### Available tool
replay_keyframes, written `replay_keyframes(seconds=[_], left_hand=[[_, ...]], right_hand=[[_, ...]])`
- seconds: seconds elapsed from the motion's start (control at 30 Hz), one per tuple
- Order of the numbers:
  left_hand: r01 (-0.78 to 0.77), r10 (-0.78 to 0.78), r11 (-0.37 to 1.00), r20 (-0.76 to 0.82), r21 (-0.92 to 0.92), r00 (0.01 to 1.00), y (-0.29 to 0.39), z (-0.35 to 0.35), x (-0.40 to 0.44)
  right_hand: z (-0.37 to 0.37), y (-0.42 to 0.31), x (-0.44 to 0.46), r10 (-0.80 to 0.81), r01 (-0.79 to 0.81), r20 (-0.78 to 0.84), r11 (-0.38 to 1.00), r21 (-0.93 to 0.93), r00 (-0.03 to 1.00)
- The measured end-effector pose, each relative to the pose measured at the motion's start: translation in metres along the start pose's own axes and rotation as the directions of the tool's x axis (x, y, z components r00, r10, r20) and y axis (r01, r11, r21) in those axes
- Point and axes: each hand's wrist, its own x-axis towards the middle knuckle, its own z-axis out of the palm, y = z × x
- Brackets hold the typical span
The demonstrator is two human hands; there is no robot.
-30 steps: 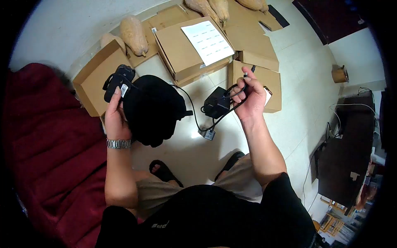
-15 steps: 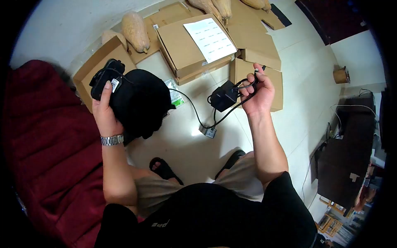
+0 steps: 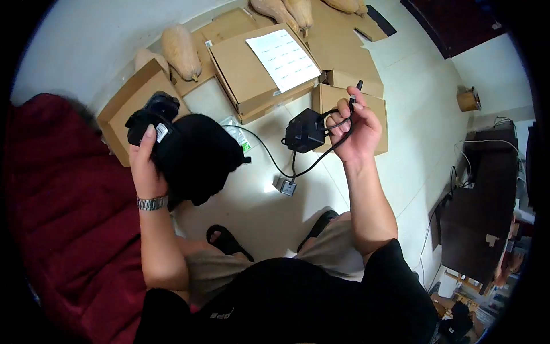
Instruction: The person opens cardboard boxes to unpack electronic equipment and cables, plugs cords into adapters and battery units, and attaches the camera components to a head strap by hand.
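My left hand, wearing a metal watch, is closed on a black cap. A dark device with a white label sits at the cap's far left end, under my thumb. Raised on the other side, my right hand is closed around a black cable, its plug end sticking up past the fingers. Beside those fingers hangs a black box-shaped unit on looped cord. Lower down, a small grey block is at the cord's end; whether it touches the floor I cannot tell.
Cardboard boxes, one topped by a printed sheet, lie ahead near several squashes. An open carton stands behind the cap. Dark red fabric covers the left side; dark furniture is at right.
The cap has tilted and shifted slightly down in view. The black unit has turned and moved a little left. The cable's plug end now points up more clearly; both hands keep their hold.
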Motion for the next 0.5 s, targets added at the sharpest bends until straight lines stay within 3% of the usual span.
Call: replay_keyframes(seconds=[0.03,0.1,0.2,0.23,0.3,0.33,0.43,0.5], left_hand=[[0.040,-0.044,0.999,0.099,0.035,0.994,-0.001,-0.004,0.001],[0.054,-0.059,0.998,0.129,0.041,0.990,-0.003,-0.001,-0.006],[0.062,-0.080,0.995,0.269,0.074,0.960,-0.013,0.002,-0.007],[0.133,-0.136,0.991,0.320,0.031,0.938,-0.016,0.010,-0.014],[0.296,-0.263,0.955,0.397,-0.024,0.880,-0.026,0.021,-0.022],[0.295,-0.262,0.955,0.397,-0.025,0.880,-0.029,0.025,-0.025],[0.491,-0.398,0.870,0.521,-0.047,0.755,-0.040,0.037,-0.034],[0.505,-0.408,0.862,0.545,-0.034,0.733,-0.048,0.041,-0.038]], right_hand=[[-0.001,-0.002,0.001,0.012,-0.017,0.107,0.999,0.040,0.994],[-0.001,-0.006,0.001,0.043,-0.081,0.283,0.989,0.123,0.958],[0.002,-0.008,0.000,0.057,-0.128,0.397,0.979,0.156,0.916],[0.001,-0.009,0.002,0.062,-0.152,0.455,0.975,0.163,0.888],[0.004,-0.009,0.002,0.066,-0.172,0.484,0.969,0.178,0.872],[0.006,-0.009,0.001,0.070,-0.194,0.512,0.962,0.193,0.856],[0.007,-0.008,0.000,0.079,-0.220,0.552,0.956,0.194,0.830],[0.008,-0.006,-0.002,0.081,-0.223,0.547,0.954,0.198,0.834]])
